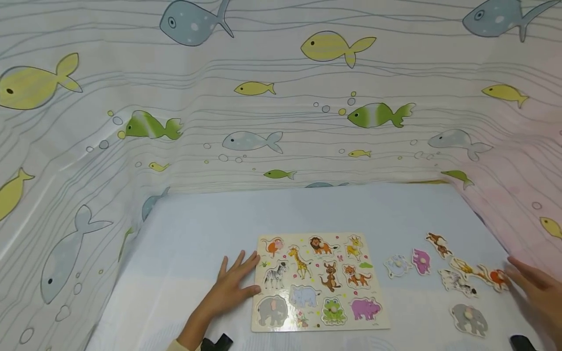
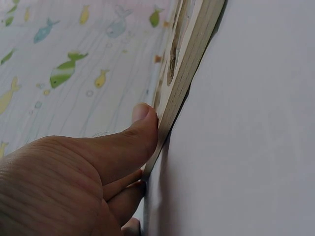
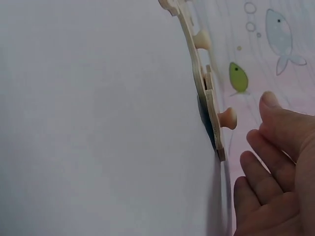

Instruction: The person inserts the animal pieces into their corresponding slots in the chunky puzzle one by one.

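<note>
A wooden animal puzzle board (image 1: 320,282) lies flat on the table. At its left edge my left hand (image 1: 230,292) has its fingers spread; the thumb (image 2: 142,123) touches the board's edge in the left wrist view. My right hand (image 1: 533,287) is beside the loose pieces at the right, fingers loosely extended and holding nothing. Nearest to it is a red-orange piece (image 1: 498,280), close to a giraffe piece (image 1: 464,266). A zebra piece (image 1: 456,282) and a grey elephant piece (image 1: 469,320) lie nearby. In the right wrist view a knob (image 3: 229,118) stands up from one piece.
Between the board and that group lie a purple hippo piece (image 1: 421,262), a pale blue piece (image 1: 398,266) and a brown animal piece (image 1: 438,244). Fish-print cloth (image 1: 281,112) hangs behind the white table (image 1: 206,219) and along its sides.
</note>
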Motion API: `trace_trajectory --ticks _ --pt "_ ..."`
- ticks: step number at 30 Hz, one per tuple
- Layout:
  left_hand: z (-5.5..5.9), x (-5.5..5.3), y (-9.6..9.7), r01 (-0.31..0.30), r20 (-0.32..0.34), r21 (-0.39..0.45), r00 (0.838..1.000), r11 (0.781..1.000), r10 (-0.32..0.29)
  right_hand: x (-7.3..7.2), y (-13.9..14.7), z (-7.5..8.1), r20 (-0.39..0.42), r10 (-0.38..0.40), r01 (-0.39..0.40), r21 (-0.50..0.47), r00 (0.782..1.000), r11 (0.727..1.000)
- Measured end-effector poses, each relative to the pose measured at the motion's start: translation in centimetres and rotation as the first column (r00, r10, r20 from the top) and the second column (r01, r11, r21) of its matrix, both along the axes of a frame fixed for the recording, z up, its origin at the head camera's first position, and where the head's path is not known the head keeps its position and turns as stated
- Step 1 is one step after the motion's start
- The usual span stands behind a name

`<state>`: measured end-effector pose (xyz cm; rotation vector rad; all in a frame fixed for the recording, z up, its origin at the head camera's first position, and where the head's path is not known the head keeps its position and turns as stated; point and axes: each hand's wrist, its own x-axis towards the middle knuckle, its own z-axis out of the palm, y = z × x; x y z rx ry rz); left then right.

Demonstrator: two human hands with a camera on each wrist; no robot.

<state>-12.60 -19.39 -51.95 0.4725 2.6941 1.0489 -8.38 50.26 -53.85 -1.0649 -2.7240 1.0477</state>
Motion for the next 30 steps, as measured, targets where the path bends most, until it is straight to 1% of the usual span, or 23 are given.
trace_trajectory --ticks 2,4,5,8,9,11,13,15,18,20,22,23,26,27,30 --pt "0.0 0.2 -0.1 -0.010 -0.001 -0.005 1.000 1.000 0.010 -0.2 -0.2 -0.1 -0.002 0.015 -0.015 0.006 1.000 1.000" --pt "-0.1 0.2 -0.2 -0.018 -0.002 -0.008 1.000 1.000 0.018 -0.3 -0.4 -0.1 0.013 0.024 -0.024 0.005 1.000 1.000" --pt "-0.1 0.3 -0.3 -0.018 -0.002 -0.008 1.000 1.000 0.018 -0.3 -0.4 -0.2 0.026 0.039 -0.039 0.007 0.999 0.999" --pt "-0.1 0.3 -0.3 -0.011 -0.008 -0.001 1.000 1.000 0.011 -0.1 -0.4 -0.4 0.021 0.102 -0.102 0.022 0.995 0.994" --pt "-0.1 0.3 -0.3 -0.008 -0.008 0.003 1.000 1.000 0.008 0.0 -0.4 -0.5 0.002 0.132 -0.132 0.042 0.991 0.990" --pt "0.0 0.3 -0.2 -0.003 -0.007 0.006 1.000 1.000 0.003 0.3 -0.3 -0.8 -0.060 0.202 -0.197 0.087 0.978 0.977" --pt "0.0 0.3 -0.1 0.001 -0.006 0.003 1.000 1.000 -0.001 0.6 0.0 -1.3 -0.142 0.277 -0.254 0.163 0.950 0.953" --pt "0.1 0.2 0.0 0.009 -0.003 -0.005 1.000 1.000 -0.009 1.1 0.2 -1.8 -0.250 0.324 -0.275 0.211 0.912 0.938" --pt "0.3 0.2 0.2 0.022 -0.012 -0.006 1.000 1.000 -0.022 1.4 0.4 -2.2 -0.351 0.364 -0.299 0.225 0.863 0.927" --pt "0.2 0.1 0.3 0.035 -0.022 0.000 0.999 0.999 -0.035 1.6 0.6 -2.5 -0.391 0.374 -0.309 0.220 0.841 0.925" --pt "0.1 0.1 0.4 0.045 -0.038 0.008 0.998 0.999 -0.045 1.8 0.9 -2.7 -0.406 0.401 -0.333 0.230 0.821 0.915" --pt "0.1 0.1 0.4 0.048 -0.044 0.010 0.998 0.999 -0.047 1.8 1.0 -2.9 -0.422 0.415 -0.343 0.238 0.806 0.909" --pt "0.0 0.3 0.2 0.046 -0.049 0.005 0.998 0.999 -0.045 1.5 1.2 -3.2 -0.454 0.430 -0.358 0.239 0.780 0.903" --pt "0.1 0.3 0.2 0.043 -0.049 0.004 0.998 0.999 -0.043 1.3 1.3 -3.3 -0.451 0.432 -0.358 0.242 0.781 0.902" --pt "0.2 0.5 0.1 0.034 -0.061 0.001 0.998 0.999 -0.034 0.8 1.4 -3.4 -0.403 0.415 -0.342 0.243 0.815 0.908"
